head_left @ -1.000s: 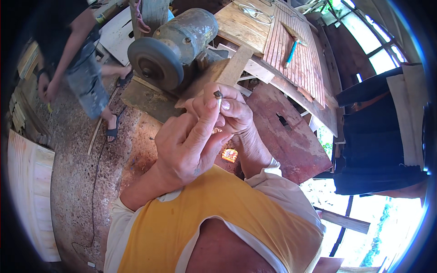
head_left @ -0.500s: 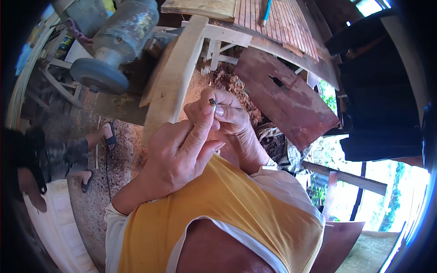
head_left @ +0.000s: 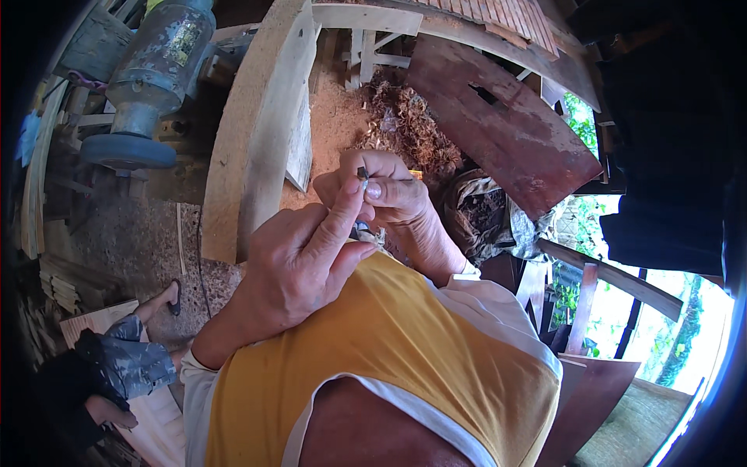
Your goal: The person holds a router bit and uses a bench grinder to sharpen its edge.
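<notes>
Between the thumb and bent index finger of my right hand [head_left: 395, 196] is a small dark-tipped piece [head_left: 362, 173], pinched upright; its lower part is hidden and I cannot make out its kind. My left hand [head_left: 292, 253] comes in from the lower left, its index fingertip pressed close against that piece. The left thumb is stretched out, apart from the index finger, and the other left fingers curl out of sight behind. Both hands are raised together in front of my yellow and white shirt [head_left: 373, 335].
A thick wooden plank [head_left: 261, 117] runs close beyond my left hand. A grey motor with a round wheel [head_left: 128, 152] stands at the far left. Wood shavings [head_left: 416, 128] and a worn reddish board [head_left: 502, 117] lie ahead. Another person in patterned shorts [head_left: 136, 366] is at the lower left.
The view has shifted, so the motor and plank sit further left. The other person has moved lower in the picture. My hands keep nearly the same pose around the small piece.
</notes>
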### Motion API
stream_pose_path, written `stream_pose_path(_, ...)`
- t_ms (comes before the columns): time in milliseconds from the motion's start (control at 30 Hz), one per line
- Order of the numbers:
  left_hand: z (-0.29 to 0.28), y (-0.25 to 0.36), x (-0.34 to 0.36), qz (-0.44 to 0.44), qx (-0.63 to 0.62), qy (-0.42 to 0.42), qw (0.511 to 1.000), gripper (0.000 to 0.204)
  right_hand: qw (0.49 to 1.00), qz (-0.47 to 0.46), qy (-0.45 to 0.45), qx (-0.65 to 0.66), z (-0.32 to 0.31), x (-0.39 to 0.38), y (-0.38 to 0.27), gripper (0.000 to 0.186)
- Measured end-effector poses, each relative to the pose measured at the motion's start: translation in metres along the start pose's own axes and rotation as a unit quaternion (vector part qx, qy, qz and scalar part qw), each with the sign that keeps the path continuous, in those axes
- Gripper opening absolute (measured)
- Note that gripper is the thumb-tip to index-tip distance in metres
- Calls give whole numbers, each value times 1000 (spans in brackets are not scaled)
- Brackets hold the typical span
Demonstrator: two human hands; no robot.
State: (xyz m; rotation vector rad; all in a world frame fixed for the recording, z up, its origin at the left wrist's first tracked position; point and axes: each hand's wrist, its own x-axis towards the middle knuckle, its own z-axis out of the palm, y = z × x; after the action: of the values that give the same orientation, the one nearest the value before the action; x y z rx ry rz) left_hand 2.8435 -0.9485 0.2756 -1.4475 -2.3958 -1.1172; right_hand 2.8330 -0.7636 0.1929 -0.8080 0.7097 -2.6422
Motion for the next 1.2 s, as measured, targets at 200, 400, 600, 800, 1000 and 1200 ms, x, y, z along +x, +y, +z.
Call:
stream_pose_path(200, 22, 0, 17, -49, -144, 53, 987, 57, 997, 42, 55, -44, 0, -30, -16, 27)
stream_pose_path(400, 55, 8, 39, -166, -303, 50, 937, 21, 990, 46, 128, 45, -6, -67, -8, 48)
stream_pose_path(600, 78, 4, 55, -192, -300, -20, 934, 16, 970, -8, 213, 118, -8, -93, 3, 29)
stream_pose_path(800, 91, 0, 62, -210, -282, -50, 935, 13, 951, -11, 253, 176, -9, -103, 6, 35)
stream_pose_path(1000, 94, -6, 64, -232, -308, -38, 922, 13, 955, -13, 225, 191, -20, -101, 7, 33)
stream_pose_path(1200, 88, -12, 64, -239, -321, -31, 916, 13, 954, -3, 239, 180, -24, -91, 5, 30)
